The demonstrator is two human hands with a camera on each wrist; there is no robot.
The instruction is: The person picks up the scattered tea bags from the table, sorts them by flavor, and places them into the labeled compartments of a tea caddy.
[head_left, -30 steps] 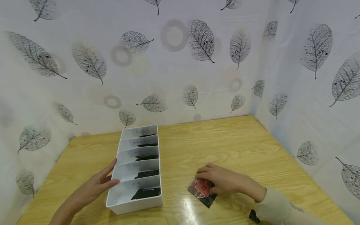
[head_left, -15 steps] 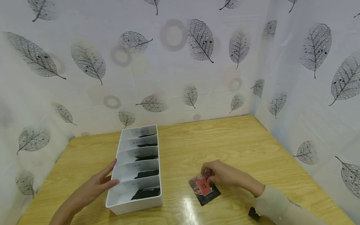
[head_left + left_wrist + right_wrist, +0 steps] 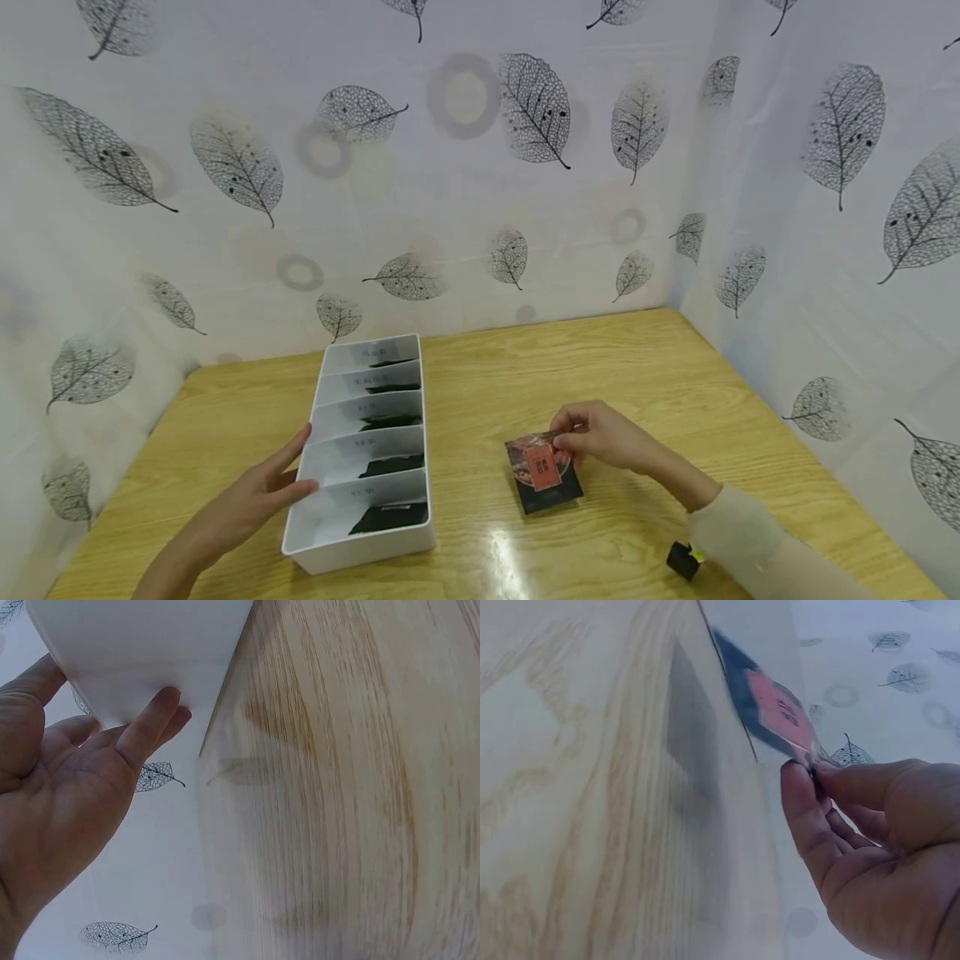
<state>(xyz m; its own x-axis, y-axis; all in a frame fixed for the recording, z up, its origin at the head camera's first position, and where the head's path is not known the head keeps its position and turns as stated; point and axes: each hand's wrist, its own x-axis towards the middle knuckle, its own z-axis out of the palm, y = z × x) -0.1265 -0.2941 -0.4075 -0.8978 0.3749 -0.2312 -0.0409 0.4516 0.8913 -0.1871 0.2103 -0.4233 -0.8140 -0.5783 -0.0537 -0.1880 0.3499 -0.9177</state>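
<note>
In the head view my right hand [image 3: 611, 433] pinches a small flat sachet [image 3: 543, 471] by its upper right corner. The sachet is black with a red label and a picture. It hangs tilted above the table, its shadow falling on the wood in the right wrist view, where thumb and fingertips meet on one corner of the sachet [image 3: 780, 712]. My left hand [image 3: 251, 500] rests with extended fingers against the left side of a long white divided box [image 3: 390, 546]. Fingertips touch the outer wall of the box [image 3: 142, 645] in the left wrist view.
Dark packets [image 3: 390, 517] lie in the box's several compartments, whose dividers carry printed labels. A small black object [image 3: 683, 561] sits near my right sleeve [image 3: 738, 533]. Leaf-patterned sheeting [image 3: 465, 192] borders the wooden table [image 3: 570, 367] at the back and sides.
My right hand has shifted its hold to the sachet's upper right corner and raised it from the table, turning it more upright. The left hand and box have stayed put.
</note>
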